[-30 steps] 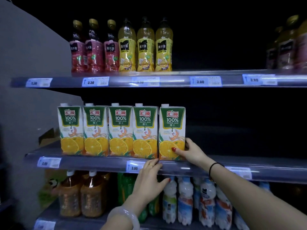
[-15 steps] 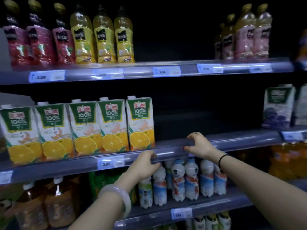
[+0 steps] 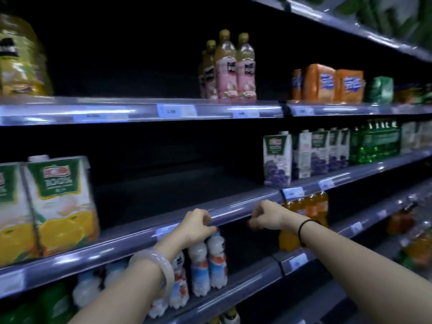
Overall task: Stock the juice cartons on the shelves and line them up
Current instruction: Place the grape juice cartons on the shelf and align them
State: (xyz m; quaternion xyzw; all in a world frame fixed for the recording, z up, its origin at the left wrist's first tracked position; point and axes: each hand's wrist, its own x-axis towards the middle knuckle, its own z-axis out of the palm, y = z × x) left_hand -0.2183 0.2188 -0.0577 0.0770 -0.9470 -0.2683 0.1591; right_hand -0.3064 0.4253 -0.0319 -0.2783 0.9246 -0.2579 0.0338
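While both hands sit at the front of the middle shelf, neither holds a carton; left hand (image 3: pixel 197 224) has its fingers curled close together against the grey metal shelf rail (image 3: pixel 236 210), thumb low by the lip, cannot tell if it grips the rail or only touches it; right hand (image 3: pixel 268 216) is just beside it to the right, fingers curled together in a loose fist, red-nailed tips tucked below the rail, nothing in it; pale translucent bangle (image 3: pixel 163 270) on left wrist, thin black band (image 3: pixel 304 230) on right wrist; tall white-and-green orange juice cartons (image 3: pixel 63 202) stand upright, touching side by side, at the far left of the same shelf, well apart from both hands, blurred, one cut by the frame edge; white-and-purple grape juice cartons (image 3: pixel 277 157) stand upright in a row on the next bay at the same level, to the right of the hands; dark green plastic bottles (image 3: pixel 374 141) beside them; above, pink-labelled clear bottles (image 3: pixel 233 69), a blurred yellow bottle (image 3: pixel 21 61) far left, orange wrapped packs (image 3: pixel 327 83) to the right; white price tag (image 3: pixel 176 110) on the upper rail; below the hands, small white bottles with blue-and-red labels (image 3: pixel 208 260); orange drink bottles (image 3: pixel 313 206) partly behind the right wrist.
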